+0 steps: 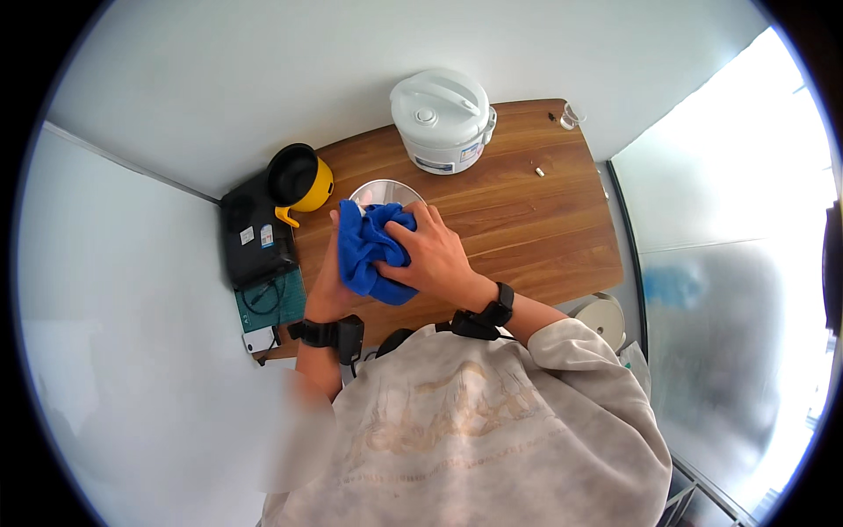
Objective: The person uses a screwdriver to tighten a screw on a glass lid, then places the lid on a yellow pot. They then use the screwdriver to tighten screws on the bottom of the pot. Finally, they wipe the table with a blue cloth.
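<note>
A bunched blue cloth [360, 255] covers the near side of a shiny, round, silvery bowl [386, 186], of which only the far rim and a bit of the inside show. My right hand [436, 255] is closed on the cloth, its thumb and fingers bent into the folds and pressing it against the bowl. From the left, my left hand [325, 285] supports the bowl behind the cloth; most of its fingers are hidden. Both hands are held over the front left part of the wooden table [527, 228].
A white rice cooker [439, 119] stands at the back. To the left, a yellow pot [307, 180] with a dark inside sits by a black case [255, 230]. A cable lies on a green mat [263, 303]. At the far right corner is a small clear cup [572, 116].
</note>
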`<state>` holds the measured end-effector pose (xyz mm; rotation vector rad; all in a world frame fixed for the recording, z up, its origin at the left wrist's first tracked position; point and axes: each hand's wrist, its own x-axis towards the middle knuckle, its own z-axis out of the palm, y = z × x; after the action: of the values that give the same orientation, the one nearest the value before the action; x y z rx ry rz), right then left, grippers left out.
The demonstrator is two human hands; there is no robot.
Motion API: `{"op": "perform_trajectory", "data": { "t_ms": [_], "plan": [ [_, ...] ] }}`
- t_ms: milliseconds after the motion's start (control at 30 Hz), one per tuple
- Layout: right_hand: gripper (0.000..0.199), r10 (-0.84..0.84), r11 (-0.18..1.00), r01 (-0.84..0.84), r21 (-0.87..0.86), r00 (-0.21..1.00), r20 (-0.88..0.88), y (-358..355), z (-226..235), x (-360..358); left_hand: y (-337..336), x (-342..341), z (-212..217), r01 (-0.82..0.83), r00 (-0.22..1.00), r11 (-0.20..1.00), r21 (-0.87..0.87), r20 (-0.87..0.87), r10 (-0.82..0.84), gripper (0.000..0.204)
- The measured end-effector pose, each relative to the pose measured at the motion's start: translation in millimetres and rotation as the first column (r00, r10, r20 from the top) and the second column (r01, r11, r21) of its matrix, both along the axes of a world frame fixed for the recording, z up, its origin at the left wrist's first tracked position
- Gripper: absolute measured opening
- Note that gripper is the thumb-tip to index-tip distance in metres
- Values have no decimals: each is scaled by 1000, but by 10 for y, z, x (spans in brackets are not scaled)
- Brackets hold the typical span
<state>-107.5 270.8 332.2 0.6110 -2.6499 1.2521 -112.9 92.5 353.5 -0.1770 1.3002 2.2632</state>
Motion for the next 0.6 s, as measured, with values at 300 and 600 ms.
{"op": "perform_trajectory", "data": {
  "t_ms": [300,600],
  "plan": [
    [46,-160,983,175,53,964,-213,-402,-13,-350,-315,150,-62,-125,990,989,-81,-71,120,81],
    [48,-132,908,142,395,990,-53,93,-299,-378,-451,212,-160,-140,990,980,-144,-19,138,83]
  ]
}}
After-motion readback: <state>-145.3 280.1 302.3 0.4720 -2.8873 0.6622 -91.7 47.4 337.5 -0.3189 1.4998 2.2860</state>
